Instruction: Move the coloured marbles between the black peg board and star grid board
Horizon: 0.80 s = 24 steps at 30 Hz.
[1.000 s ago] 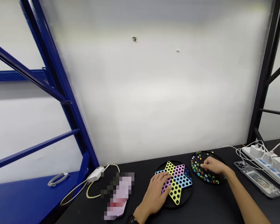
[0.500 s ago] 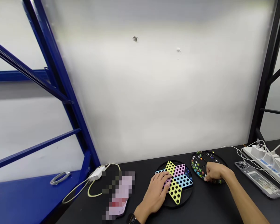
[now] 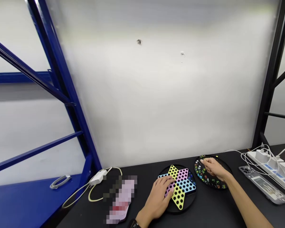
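Observation:
My left hand (image 3: 159, 194) lies flat, fingers stretched out, over the left part of a Chinese checkers board (image 3: 179, 196). The star-shaped board has yellow, pink and blue points dotted with black holes and sits in a round black tray (image 3: 190, 205). Blue marbles (image 3: 191, 176) show between two points at its right. To the right, a second round black tray (image 3: 230, 169) holds many coloured marbles (image 3: 201, 174). Above it my right hand (image 3: 212, 167) is closed in a pinch, its fingertips toward the tray's far left part. Whatever the pinch may hold is too small to make out.
A pixelated pink object (image 3: 122, 202) lies left of the board, near a white adapter (image 3: 98, 178) with a looped cable. At right are a grey phone-like box (image 3: 264, 183) and a power strip (image 3: 270, 167) with plugs and cables. A white wall (image 3: 156, 110) stands behind.
My right hand has moved up and left above the marble tray, from its near side toward the far left, fingers still closed. My left hand stays on the board.

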### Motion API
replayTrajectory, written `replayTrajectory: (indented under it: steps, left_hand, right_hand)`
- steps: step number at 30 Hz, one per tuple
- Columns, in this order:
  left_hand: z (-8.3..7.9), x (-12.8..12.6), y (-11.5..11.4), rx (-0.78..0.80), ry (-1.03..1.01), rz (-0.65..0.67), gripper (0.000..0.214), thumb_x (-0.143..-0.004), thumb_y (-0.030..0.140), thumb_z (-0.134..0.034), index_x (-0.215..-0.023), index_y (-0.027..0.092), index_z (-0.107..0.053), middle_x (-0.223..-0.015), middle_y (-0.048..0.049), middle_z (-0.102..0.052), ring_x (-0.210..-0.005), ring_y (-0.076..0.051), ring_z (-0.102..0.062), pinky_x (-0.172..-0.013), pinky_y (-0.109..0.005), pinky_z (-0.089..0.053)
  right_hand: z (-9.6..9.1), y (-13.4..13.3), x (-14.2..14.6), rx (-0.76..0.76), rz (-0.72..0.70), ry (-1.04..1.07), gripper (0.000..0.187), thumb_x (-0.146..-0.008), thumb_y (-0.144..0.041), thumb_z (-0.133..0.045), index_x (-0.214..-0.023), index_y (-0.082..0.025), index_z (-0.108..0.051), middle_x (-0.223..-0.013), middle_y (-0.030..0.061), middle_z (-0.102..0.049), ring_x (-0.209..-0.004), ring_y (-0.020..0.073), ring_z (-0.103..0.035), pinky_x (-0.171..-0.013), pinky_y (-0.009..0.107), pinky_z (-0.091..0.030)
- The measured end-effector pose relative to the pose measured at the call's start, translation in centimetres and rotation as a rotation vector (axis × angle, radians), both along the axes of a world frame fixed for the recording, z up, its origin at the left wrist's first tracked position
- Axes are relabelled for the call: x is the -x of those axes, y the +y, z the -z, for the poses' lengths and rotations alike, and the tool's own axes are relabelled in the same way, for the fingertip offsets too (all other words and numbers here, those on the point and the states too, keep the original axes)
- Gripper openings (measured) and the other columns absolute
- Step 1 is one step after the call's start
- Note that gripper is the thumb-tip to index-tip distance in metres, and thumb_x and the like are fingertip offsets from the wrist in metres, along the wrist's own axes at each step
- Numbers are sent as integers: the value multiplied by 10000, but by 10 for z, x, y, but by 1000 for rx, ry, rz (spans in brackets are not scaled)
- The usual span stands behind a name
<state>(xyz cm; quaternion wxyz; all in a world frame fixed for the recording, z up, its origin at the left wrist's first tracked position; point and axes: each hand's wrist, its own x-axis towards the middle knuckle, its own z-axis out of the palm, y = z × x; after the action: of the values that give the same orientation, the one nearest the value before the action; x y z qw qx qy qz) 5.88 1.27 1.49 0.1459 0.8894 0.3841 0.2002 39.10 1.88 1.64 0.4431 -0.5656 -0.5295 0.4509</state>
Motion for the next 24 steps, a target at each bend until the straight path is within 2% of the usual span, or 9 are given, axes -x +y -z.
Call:
replayTrajectory:
  steps: [2, 5, 7, 11, 16, 24]
  left_hand:
    - [0, 0, 0, 7, 3, 0, 384, -1002, 475, -372, -1296, 319, -565, -1386, -22, -544, -1301, -246, -453, -1137, -466, -334]
    - [0, 1, 0, 16, 13, -14, 392, -1003, 478, -363, -1316, 329, -548, -1391, -16, -538, -1306, -246, -446, -1140, -473, -327]
    - [0, 1, 0, 17, 18, -19, 389, -1004, 474, -363, -1313, 329, -549, -1393, -15, -537, -1308, -244, -444, -1141, -475, -325]
    - [-1, 0, -1, -3, 11, -11, 370, -999, 458, -389, -1293, 320, -566, -1383, -21, -548, -1297, -245, -456, -1137, -470, -337]
    - [-2, -1, -1, -9, 11, -11, 388, -1000, 461, -387, -1322, 322, -551, -1385, -21, -548, -1294, -249, -462, -1125, -468, -357]
    - [1, 1, 0, -32, 21, -17, 375, -998, 447, -399, -1324, 333, -544, -1384, -10, -551, -1293, -242, -468, -1123, -463, -364]
  right_hand:
    - [9, 4, 5, -53, -1, -250, 453, -774, -553, -600, -594, -229, -340, -478, -90, -338, -437, 70, -320, -453, 216, -234]
    - [14, 3, 7, -31, -64, -521, 252, -798, -429, -593, -710, -211, -503, -528, -55, -485, -530, 117, -471, -523, 232, -302]
    - [11, 0, 9, 10, -103, -656, 148, -798, -361, -593, -826, -218, -572, -594, -36, -562, -595, 139, -523, -555, 239, -313]
    - [3, -7, 15, 57, -123, -879, 140, -811, -310, -572, -931, -248, -611, -762, 6, -662, -773, 193, -595, -650, 264, -344]
    - [-2, -9, 26, 42, -123, -1018, 164, -867, -316, -505, -966, -238, -610, -974, 63, -681, -919, 241, -617, -736, 302, -371]
    - [2, -4, 28, 66, -125, -1014, 129, -872, -287, -500, -922, -235, -607, -974, 68, -689, -941, 253, -626, -734, 308, -374]
